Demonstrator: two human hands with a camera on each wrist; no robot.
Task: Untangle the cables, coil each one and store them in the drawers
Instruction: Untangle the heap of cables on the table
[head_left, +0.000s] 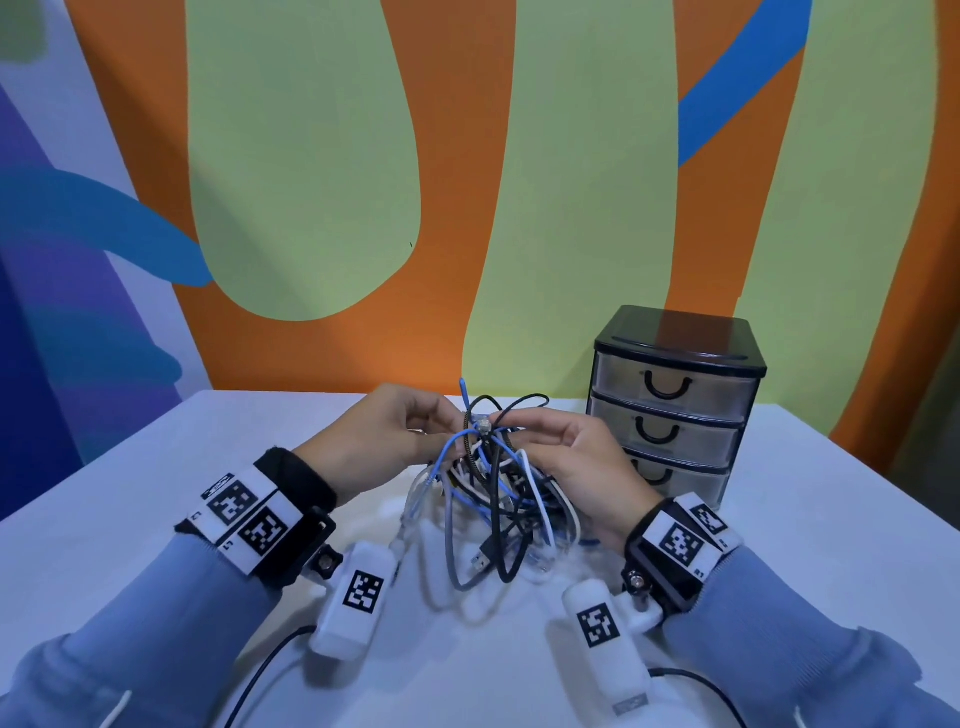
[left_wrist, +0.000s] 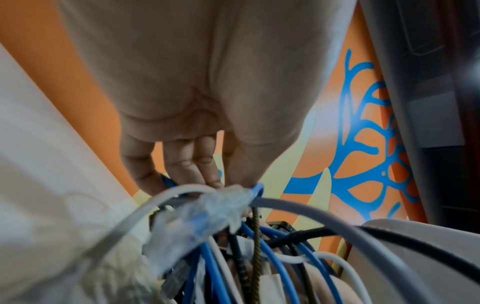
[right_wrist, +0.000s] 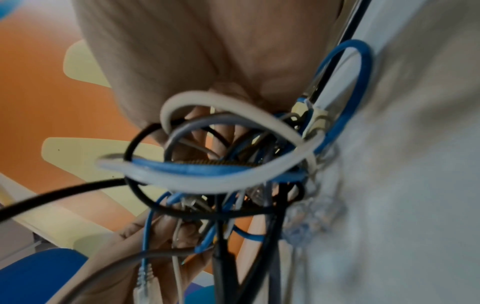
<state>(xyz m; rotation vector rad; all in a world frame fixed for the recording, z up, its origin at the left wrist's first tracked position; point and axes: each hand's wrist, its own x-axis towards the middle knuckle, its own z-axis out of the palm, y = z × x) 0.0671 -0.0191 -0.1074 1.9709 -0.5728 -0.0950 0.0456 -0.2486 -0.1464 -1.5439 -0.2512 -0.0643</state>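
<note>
A tangle of cables (head_left: 493, 493), blue, black, white, grey and one braided, hangs between my hands just above the white table (head_left: 156, 467), its lower loops reaching the tabletop. My left hand (head_left: 447, 421) pinches strands at the tangle's top left; in the left wrist view its fingers (left_wrist: 182, 164) curl over a blue cable with a clear plug (left_wrist: 202, 218). My right hand (head_left: 514, 421) pinches the top right of the bundle, and its wrist view shows white, grey and blue loops (right_wrist: 233, 168) under the palm. A black drawer unit (head_left: 675, 410) stands to the right, all three drawers closed.
The table's back edge meets a painted orange and green wall (head_left: 571, 208). The drawer unit stands at the back right, just beyond my right hand. Black leads (head_left: 260, 675) from the wrist cameras trail over the front of the table.
</note>
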